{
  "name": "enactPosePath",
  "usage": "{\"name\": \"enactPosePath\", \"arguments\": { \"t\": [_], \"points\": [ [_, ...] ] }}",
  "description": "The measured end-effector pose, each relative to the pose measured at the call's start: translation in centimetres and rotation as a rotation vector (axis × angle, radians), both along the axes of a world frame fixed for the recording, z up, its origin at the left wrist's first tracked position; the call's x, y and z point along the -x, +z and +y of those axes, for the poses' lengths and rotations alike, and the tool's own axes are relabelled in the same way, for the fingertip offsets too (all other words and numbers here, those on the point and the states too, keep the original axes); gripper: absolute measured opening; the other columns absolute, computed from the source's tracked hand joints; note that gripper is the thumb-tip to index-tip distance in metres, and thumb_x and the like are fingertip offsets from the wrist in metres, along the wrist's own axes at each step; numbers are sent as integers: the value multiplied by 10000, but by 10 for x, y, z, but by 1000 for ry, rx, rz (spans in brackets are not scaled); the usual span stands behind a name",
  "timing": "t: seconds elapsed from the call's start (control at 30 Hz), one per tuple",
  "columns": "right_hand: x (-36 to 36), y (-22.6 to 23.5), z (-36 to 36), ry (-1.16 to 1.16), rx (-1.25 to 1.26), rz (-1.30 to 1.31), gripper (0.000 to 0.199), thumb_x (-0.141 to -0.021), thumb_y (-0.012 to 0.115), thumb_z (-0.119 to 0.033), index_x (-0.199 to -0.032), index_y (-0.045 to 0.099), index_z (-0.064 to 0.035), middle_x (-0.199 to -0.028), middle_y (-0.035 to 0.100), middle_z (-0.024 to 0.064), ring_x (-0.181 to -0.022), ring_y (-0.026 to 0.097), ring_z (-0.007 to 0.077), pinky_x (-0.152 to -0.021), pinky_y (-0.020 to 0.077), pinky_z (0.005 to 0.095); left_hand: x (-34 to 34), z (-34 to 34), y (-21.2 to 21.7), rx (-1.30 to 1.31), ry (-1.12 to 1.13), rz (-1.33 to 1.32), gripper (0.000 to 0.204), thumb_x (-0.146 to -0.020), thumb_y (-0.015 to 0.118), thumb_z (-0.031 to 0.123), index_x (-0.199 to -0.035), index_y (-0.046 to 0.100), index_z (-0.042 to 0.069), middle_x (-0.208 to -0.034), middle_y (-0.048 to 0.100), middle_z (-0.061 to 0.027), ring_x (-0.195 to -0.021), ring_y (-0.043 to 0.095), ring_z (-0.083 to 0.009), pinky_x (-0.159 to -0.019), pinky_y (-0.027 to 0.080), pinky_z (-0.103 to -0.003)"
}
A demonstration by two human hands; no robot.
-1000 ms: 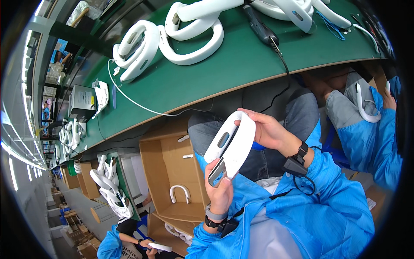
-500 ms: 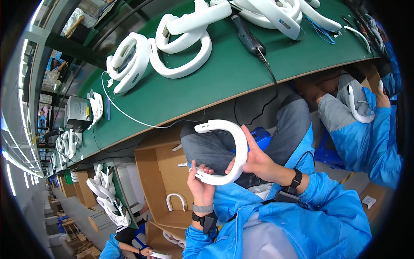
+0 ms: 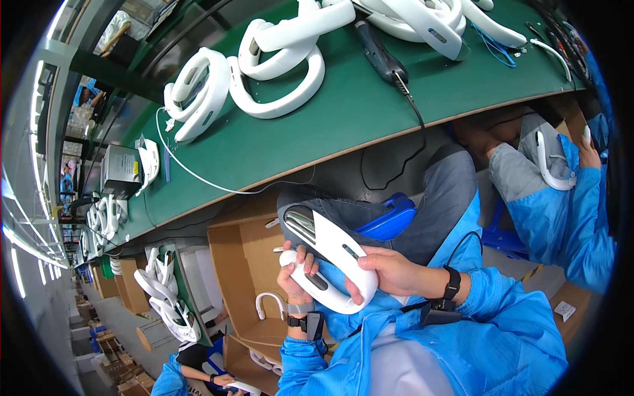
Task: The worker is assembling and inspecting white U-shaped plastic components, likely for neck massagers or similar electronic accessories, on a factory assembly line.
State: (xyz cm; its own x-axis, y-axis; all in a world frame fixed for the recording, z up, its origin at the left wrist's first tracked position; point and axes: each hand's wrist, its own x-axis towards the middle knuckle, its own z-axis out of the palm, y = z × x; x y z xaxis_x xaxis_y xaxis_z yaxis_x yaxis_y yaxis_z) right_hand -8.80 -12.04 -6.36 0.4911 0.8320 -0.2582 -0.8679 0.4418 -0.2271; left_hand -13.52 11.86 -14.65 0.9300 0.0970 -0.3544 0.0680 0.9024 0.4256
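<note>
A white U-shaped neck massager (image 3: 340, 251) lies across my lap, held between both hands. Its inner side now shows, with shiny metallic plates near its ends and a small dark slot on the outer arm. My left hand (image 3: 295, 278) is closed round the rounded end of the near arm. My right hand (image 3: 389, 272) grips the outer curve, thumb on top and fingers partly hidden beneath. Above on the green bench (image 3: 290, 142) lie several similar white neck massagers (image 3: 284, 100) and a dark corded handheld tool (image 3: 382, 61).
An open cardboard box (image 3: 228, 264) with a white curved piece (image 3: 269, 302) inside stands left of my knees. A blue plastic piece (image 3: 389, 221) shows between my legs. On the right, a co-worker sits with a white curved piece (image 3: 553, 173). Cables hang off the bench edge.
The neck massager has turned over in my hands, bringing its inner side with the metallic plates into view. Both hands have shifted their hold and moved slightly lower.
</note>
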Motion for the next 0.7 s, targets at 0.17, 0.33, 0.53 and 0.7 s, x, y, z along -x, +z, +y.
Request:
{"name": "enactPosePath", "arguments": {
  "t": [0.17,0.33,0.53,0.7],
  "points": [
    [3,21,7,2,61,-143,382,-1000,397,-143,-1356,363,-9,-881,612,124,-721,621,178,-686,534,312,2,-4,-2,-153,55,244,515,-780,531,167,-1284,452,95,-899,510,-87,-713,514,-187,-657,481,-309],
    [14,31,12,23,152,-365,329,-1001,433,-139,-1293,359,-8,-883,596,101,-753,608,143,-674,517,280,-3,-4,-18,-257,-72,207,467,-945,486,252,-1328,441,-11,-1119,608,-155,-992,616,-279,-864,530,-378],
    [17,31,13,75,190,-490,418,-999,438,-155,-1362,302,-1,-950,591,124,-812,616,163,-732,528,311,-10,-12,-16,-232,-94,221,516,-963,512,287,-1422,369,99,-1036,537,-113,-882,549,-212,-812,526,-360],
    [18,31,15,83,204,-527,412,-1005,435,-175,-1352,306,7,-959,584,117,-827,610,158,-741,522,309,-15,-13,-18,-183,-110,22,531,-960,517,282,-1429,356,91,-1040,524,-103,-903,532,-208,-842,503,-355]
  ]
}}
